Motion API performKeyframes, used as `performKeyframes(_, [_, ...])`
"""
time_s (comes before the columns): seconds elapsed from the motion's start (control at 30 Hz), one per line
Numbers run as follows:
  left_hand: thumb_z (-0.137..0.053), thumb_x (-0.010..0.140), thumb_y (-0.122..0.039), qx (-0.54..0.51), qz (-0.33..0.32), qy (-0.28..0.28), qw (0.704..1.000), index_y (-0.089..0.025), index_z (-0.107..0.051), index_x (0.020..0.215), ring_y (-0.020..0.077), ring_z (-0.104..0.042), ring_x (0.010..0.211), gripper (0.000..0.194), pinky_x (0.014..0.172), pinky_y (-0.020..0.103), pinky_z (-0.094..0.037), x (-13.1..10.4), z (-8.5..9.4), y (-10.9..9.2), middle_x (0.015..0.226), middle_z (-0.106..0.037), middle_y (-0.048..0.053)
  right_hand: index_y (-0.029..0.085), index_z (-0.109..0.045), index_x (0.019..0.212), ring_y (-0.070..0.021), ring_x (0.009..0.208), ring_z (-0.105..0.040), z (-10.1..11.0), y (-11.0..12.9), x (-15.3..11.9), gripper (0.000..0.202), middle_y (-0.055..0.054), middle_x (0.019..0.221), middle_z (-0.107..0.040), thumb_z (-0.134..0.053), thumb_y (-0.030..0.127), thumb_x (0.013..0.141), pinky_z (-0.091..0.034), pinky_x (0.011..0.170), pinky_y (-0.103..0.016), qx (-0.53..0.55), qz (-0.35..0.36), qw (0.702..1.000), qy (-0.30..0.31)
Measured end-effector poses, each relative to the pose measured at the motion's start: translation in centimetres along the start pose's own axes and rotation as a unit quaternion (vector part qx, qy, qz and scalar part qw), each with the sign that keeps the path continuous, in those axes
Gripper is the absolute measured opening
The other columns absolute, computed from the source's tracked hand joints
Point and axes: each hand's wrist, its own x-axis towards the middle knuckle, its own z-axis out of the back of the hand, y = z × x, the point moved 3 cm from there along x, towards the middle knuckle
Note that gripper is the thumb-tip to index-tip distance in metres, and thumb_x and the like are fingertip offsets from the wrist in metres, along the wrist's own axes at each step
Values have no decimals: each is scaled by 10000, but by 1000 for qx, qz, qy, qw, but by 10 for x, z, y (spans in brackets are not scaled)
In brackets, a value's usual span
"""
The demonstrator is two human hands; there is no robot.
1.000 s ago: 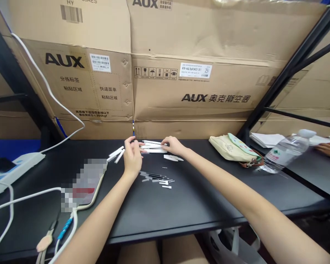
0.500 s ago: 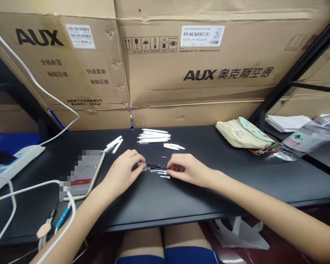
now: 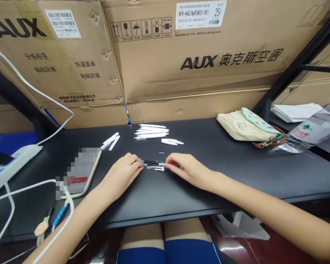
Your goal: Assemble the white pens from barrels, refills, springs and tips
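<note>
Several dark pen refills (image 3: 151, 162) lie side by side across the middle of the desk, between my two hands. My left hand (image 3: 123, 172) has its fingers closed at their left ends. At their right ends, the thumb and fingertips of my right hand (image 3: 191, 168) are pinched together. Just below the refills are small white and clear pen parts (image 3: 159, 169). A tiny spring (image 3: 161, 152) lies above them. Farther back sits a pile of white pen barrels (image 3: 151, 132), with several pointed white pen tips (image 3: 172, 142) to its right. Short white pieces with clear ends (image 3: 110, 141) rest at the left.
A phone (image 3: 84, 172) lies left of my left hand, with white cables (image 3: 68, 216) crossing near my forearm. A power strip (image 3: 13, 168) is at the far left. At the right are a cream pouch (image 3: 236, 126) and a water bottle (image 3: 310, 128). Cardboard boxes (image 3: 198, 88) stand behind.
My hands have settled lower around the refills, and the small parts below are gathered closer to them. The right fingers have drawn together at the refill ends. The camera view has tilted down slightly.
</note>
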Motion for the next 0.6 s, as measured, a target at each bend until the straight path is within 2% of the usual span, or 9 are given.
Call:
performKeyframes(0.07, [-527,850,-295,-87,44,-37,995,-200,-648,782,191,-559,774,168,724,308,-451,13,4,2,807,-663,53,177,-592,807,-125,626,-562,9,-3,10,142,-21,726,-622,-513,267,885,-476,564,-252,81,-19,995,-47])
performKeyframes(0.13, [-587,804,-319,-201,98,-91,971,-210,-666,770,164,-576,683,139,670,280,-461,31,5,5,768,-688,44,165,-615,819,-126,628,-578,15,-11,23,161,-26,734,-622,-570,318,847,-495,532,-249,181,-42,979,-88])
performKeyframes(0.2, [-615,770,-358,-345,148,-79,924,-186,-666,746,156,-605,642,182,599,257,-472,49,-3,8,747,-705,66,148,-634,787,-139,643,-599,18,-22,37,213,-34,734,-629,-668,357,761,-506,505,-249,284,-72,947,-129])
performKeyframes(0.27, [-673,711,-396,-443,192,-56,874,-157,-661,769,161,-624,631,246,512,233,-455,61,-14,9,739,-710,81,140,-655,753,-139,634,-603,16,-35,46,258,-33,710,-642,-754,357,656,-512,502,-249,360,-116,912,-159])
performKeyframes(0.37, [-713,684,-395,-502,223,-55,834,-134,-655,821,175,-655,702,300,518,226,-476,64,-25,9,793,-718,91,146,-700,780,-144,670,-620,9,-48,48,275,-45,752,-674,-790,339,604,-527,528,-254,418,-159,878,-170])
performKeyframes(0.6, [-760,650,-372,-552,241,-34,798,-146,-577,798,210,-687,786,326,570,246,-518,52,-31,-1,798,-705,65,167,-739,809,-138,653,-620,5,-42,35,236,-35,726,-685,-785,310,628,-532,544,-263,437,-160,867,-178])
